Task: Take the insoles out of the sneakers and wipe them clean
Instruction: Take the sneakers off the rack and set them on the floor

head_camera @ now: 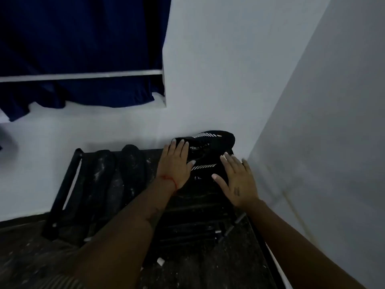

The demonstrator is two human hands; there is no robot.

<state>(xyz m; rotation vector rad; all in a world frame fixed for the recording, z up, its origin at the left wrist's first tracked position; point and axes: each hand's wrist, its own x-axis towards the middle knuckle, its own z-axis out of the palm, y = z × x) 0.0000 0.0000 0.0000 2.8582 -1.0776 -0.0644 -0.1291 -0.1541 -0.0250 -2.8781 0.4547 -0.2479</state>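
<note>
- Low black slatted metal shoe rack stands against the white wall; its dust could smear onto anything dragged across it.
- Pair of black knit sneakers with white stripes sits at the rack's far right corner, insoles presumably inside, unseen.
- Left hand and right hand, fingers straight, lie flat on the sneakers, gripping nothing; a loose grab could knock one off.

Black slatted rack on dark floor; black sneakers at far end; dusty dark shoes alongside
</note>
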